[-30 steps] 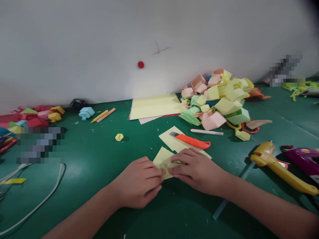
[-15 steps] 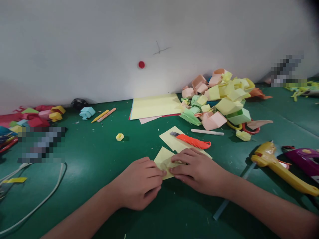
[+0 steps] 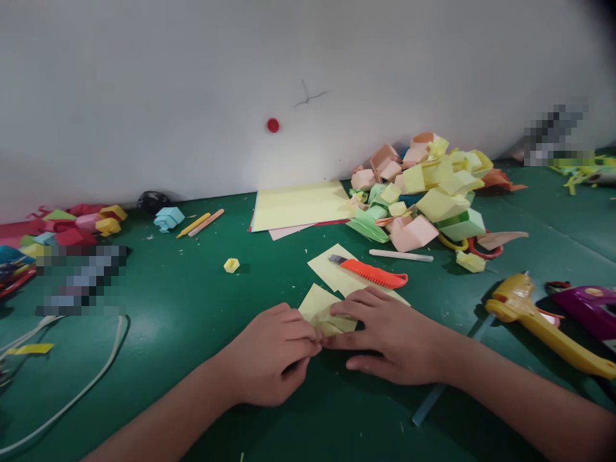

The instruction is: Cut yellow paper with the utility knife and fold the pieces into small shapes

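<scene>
A pale yellow sheet of paper (image 3: 315,303), its near edge folded up, lies flat on the green table between my hands. My left hand (image 3: 272,356) is curled, its fingertips pinching the fold at the near edge. My right hand (image 3: 389,333) rests over the paper's right side with fingers spread and thumb apart; one fingertip reaches the fold beside the left fingertips. Part of the sheet is hidden under the fingers. Just beyond, an orange utility knife (image 3: 373,273) sits on another yellow paper piece (image 3: 325,264).
Folded paper shapes (image 3: 433,186) are heaped at the back right. A yellow glue gun (image 3: 539,321) with a glue stick (image 3: 428,404) lies right, near a purple tool (image 3: 587,311). Behind are stacked paper sheets (image 3: 301,205) and a white pen (image 3: 401,255). A white cable (image 3: 103,366) curves at left.
My right fingers have spread and its thumb has moved away from the paper, toward me. My left hand has shifted slightly right along the fold.
</scene>
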Demonstrator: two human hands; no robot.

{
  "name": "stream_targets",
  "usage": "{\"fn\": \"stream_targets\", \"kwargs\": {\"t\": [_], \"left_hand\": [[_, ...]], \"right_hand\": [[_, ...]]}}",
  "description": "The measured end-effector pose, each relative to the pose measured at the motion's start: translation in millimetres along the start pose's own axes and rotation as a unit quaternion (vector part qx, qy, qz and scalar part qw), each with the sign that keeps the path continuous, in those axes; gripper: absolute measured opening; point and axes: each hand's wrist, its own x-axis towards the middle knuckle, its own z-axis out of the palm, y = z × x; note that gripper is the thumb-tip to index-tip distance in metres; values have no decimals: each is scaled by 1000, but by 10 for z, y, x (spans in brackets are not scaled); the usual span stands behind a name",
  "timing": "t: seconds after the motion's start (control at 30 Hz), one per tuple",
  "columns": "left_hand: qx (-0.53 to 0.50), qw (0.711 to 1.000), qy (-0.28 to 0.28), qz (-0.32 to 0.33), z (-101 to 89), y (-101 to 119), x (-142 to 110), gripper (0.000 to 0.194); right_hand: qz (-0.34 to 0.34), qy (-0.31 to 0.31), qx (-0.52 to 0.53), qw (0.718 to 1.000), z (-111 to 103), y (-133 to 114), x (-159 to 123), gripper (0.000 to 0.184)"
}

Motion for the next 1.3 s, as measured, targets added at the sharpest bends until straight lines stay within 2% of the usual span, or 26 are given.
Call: {"fn": "stream_targets", "kwargs": {"t": [0.13,0.37,0.47,0.53,0.63,0.77,0.83,1.07,1.2,1.3], "left_hand": [[-5,1000,2,-2,6,-12,-11,19],[-10,1000,15,1,-3,-3,-15,17],[4,1000,13,-1,19,-1,-2,12],[36,999,10,-3,54,1,13,9],[95,995,2,-11,107,18,39,17],[107,994,-3,-28,126,59,56,21],[103,994,0,-21,123,67,51,20],[92,996,20,2,104,-10,14,22],[103,994,27,-3,97,-3,12,23],[106,994,26,-4,105,49,13,23]], "right_hand": [[15,8,9,1000,-14,9,9,30],[26,18,143,989,-102,134,-76,27],[29,25,170,985,-101,171,-83,24],[28,28,164,986,-88,176,-76,20],[27,34,140,989,-63,170,-72,12],[25,53,111,992,-20,188,-98,38],[24,58,96,993,2,212,-114,45],[-5,56,57,997,-27,210,-97,25],[-19,46,85,995,-49,164,-63,21],[8,52,118,992,-5,131,-32,21]]}}
